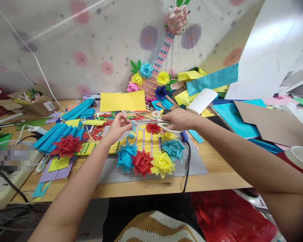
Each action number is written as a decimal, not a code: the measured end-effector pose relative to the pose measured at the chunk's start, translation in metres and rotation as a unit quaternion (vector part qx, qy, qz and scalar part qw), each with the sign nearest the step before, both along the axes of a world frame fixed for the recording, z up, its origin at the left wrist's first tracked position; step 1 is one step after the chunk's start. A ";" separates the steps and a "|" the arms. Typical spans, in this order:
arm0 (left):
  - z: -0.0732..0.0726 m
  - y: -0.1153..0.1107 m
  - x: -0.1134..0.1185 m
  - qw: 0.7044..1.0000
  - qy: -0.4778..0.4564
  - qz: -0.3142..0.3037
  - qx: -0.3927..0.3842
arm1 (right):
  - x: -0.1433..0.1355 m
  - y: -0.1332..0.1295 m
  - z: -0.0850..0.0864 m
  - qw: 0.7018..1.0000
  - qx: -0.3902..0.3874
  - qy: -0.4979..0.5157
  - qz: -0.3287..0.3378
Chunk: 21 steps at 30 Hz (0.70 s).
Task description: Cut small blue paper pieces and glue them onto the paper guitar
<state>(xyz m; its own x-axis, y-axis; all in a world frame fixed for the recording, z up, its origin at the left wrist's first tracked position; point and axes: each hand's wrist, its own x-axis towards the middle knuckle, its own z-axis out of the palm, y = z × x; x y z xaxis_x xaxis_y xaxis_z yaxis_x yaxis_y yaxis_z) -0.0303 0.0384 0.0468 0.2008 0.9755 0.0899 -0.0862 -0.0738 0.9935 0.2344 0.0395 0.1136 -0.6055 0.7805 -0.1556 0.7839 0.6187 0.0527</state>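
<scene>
My right hand (176, 120) grips a pair of scissors (164, 126) with white handles, blades pointing left toward my other hand. Pinched in my left hand (121, 125) is a small strip of light blue paper (133, 126), close to the blade tips. Below both hands lies a yellow paper guitar (147, 144) with purple and green strips. Around its body sit a blue paper flower (127, 156), a red paper flower (142, 163), a yellow paper flower (163, 164) and several others. A small piece of rolled blue paper (131, 135) rests on the guitar.
A pink paper guitar (161, 60) leans on the patterned wall covering. A glue gun (184, 136) with a black cord lies right of the flowers. Paper scraps, yellow card (122, 101), blue crepe paper (54, 136) and brown cardboard (270, 122) crowd the table. A white cup (300, 158) stands far right.
</scene>
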 end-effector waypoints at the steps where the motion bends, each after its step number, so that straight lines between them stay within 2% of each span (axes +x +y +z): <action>1: 0.000 0.000 0.000 1.000 0.000 -0.007 0.000 | -0.003 -0.001 0.000 1.000 -0.004 -0.001 0.001; 7: -0.001 0.002 -0.003 1.000 0.013 -0.014 0.020 | -0.009 0.001 -0.004 1.000 -0.002 0.013 0.024; 21: 0.000 0.002 -0.006 0.999 0.029 -0.031 0.019 | -0.006 0.007 -0.011 1.000 -0.004 0.012 0.025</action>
<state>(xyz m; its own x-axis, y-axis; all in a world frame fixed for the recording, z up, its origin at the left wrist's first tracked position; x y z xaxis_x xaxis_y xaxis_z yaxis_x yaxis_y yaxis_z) -0.0358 0.0403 0.0472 0.2674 0.9570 0.1122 -0.0344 -0.1069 0.9937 0.2279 0.0464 0.1030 -0.6471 0.7480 -0.1473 0.7531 0.6573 0.0296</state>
